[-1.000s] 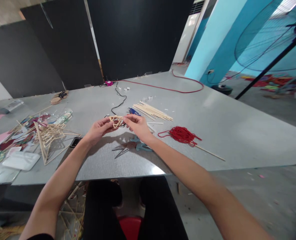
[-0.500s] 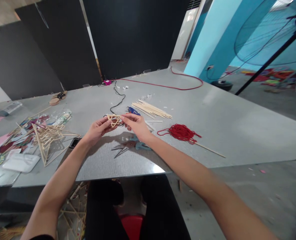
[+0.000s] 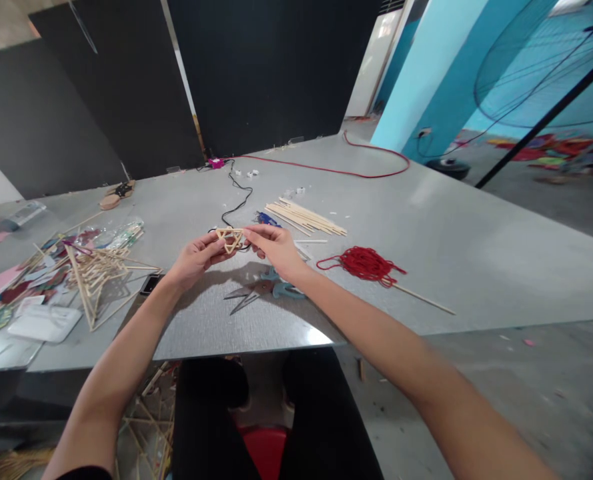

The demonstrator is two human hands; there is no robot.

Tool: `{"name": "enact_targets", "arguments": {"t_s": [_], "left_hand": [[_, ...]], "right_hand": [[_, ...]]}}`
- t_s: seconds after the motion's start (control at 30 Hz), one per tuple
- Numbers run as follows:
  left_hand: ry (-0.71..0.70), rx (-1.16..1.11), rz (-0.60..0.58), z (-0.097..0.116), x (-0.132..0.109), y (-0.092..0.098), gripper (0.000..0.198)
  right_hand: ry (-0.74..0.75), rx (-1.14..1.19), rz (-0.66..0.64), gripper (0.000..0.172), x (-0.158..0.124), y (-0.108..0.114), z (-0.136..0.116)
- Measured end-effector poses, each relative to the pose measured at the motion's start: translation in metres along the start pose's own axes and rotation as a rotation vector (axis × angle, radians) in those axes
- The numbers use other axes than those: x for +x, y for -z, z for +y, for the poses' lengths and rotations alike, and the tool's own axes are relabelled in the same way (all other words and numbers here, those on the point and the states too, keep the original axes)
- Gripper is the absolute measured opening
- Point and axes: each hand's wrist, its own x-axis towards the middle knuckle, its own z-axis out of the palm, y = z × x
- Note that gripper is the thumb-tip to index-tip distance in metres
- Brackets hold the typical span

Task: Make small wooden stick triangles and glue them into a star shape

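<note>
As both hands [image 3: 196,262] [image 3: 277,252] hold one stick frame [image 3: 231,231], scissors [image 3: 263,287] nearby

We see a pale straw tone on the small stick frame [image 3: 230,231], whose lines make a pattern of triangles, and a similar cream on the loose sticks [image 3: 309,218]. The yarn [image 3: 363,264] is deep red; the long cord [image 3: 321,169] is a duller red. We find light blue on the handles of the scissors [image 3: 287,291], with grey blades, and darker blue on the tool [image 3: 267,219]. The small block [image 3: 216,163] is magenta, the cable [image 3: 249,192] black. Our tabletop [image 3: 451,240] is pale grey, the panel [image 3: 276,67] black, the pillar [image 3: 421,73] two-toned in light and stronger blue, our trousers [image 3: 321,413] black, the seat [image 3: 265,450] red.
</note>
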Motion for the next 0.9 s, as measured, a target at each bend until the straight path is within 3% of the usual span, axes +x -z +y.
{"name": "enact_targets", "arguments": {"t_s": [0.9], "left_hand": [[-0.015, -0.035, -0.014, 0.0014, -0.0006, -0.0039, 0.042]], "right_hand": [[-0.033, 0.062, -0.006, 0.035, -0.0006, -0.0023, -0.0008]]}}
